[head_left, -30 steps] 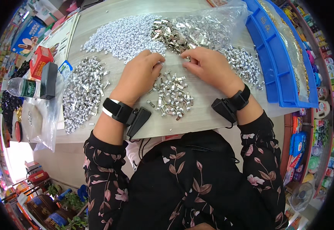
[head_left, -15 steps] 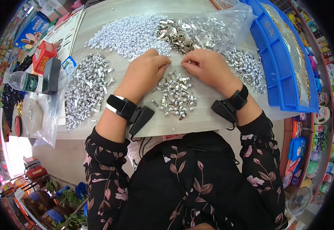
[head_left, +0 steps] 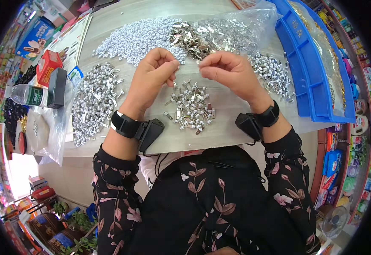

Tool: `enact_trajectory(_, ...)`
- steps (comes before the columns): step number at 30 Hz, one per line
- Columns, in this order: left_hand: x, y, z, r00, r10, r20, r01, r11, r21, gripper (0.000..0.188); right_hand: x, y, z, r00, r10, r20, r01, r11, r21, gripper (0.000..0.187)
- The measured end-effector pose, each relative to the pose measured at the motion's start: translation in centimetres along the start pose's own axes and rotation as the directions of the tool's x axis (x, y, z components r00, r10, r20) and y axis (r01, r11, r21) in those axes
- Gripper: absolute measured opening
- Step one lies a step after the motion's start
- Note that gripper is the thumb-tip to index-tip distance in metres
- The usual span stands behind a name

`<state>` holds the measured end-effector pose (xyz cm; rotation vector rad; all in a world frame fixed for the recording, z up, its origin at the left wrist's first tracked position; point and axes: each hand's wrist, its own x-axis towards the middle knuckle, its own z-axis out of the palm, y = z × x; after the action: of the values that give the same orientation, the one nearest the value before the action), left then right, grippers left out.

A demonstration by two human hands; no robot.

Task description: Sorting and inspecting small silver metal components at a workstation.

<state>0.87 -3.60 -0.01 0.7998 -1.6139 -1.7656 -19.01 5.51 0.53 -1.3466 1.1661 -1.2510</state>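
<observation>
My left hand is raised over the table, its thumb and index fingertip pressed together in a pinch. Facing it, my right hand pinches too. What either pinch holds is too small to make out. A small gap separates the two hands. Below them lies a loose heap of metal clips with white round heads. Beyond the left hand spreads a wide pile of small white round pieces. Flat metal clips lie just past the fingertips, beside a clear plastic bag over more clips.
More white-headed clips are piled at the left and right. A blue plastic tray stands along the table's right side. At the left are a plastic bottle, a dark box and a red box.
My left hand has shifted slightly left and turned, with its fingers more raised. The right hand has lifted and turned a little, and the gap between the fingertips has grown slightly.
</observation>
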Motion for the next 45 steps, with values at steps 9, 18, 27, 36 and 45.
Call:
enact_trajectory(9,-0.5,0.3,1.5,0.990,-0.094,0.104,0.128,0.912,-0.389,0.015,-0.7,0.0,1.5,0.994,-0.083,0.068,0.077,0.993,0.090,0.013)
enact_trajectory(18,-0.9,0.4,1.9,0.981,-0.123,0.153,0.181,0.865,-0.468,0.015,-0.5,0.3,1.5,0.996,-0.077,-0.047,0.080,0.996,0.050,0.014)
enact_trajectory(27,-1.3,-0.8,3.4,0.977,0.211,-0.025,-0.208,0.972,0.108,0.019,0.0,0.6,1.6,1.000,-0.009,-0.002,0.009,0.986,0.166,0.022)
enact_trajectory(36,-2.4,0.1,3.5,0.925,0.373,0.071,-0.353,0.777,0.522,0.027,0.1,1.5,1.0,0.993,0.079,0.085,-0.093,0.980,0.174,0.024)
enact_trajectory(45,-2.4,0.0,3.7,0.914,0.397,0.087,-0.376,0.743,0.553,0.024,0.4,2.0,0.6,0.987,0.105,0.122,-0.124,0.979,0.162,0.016)
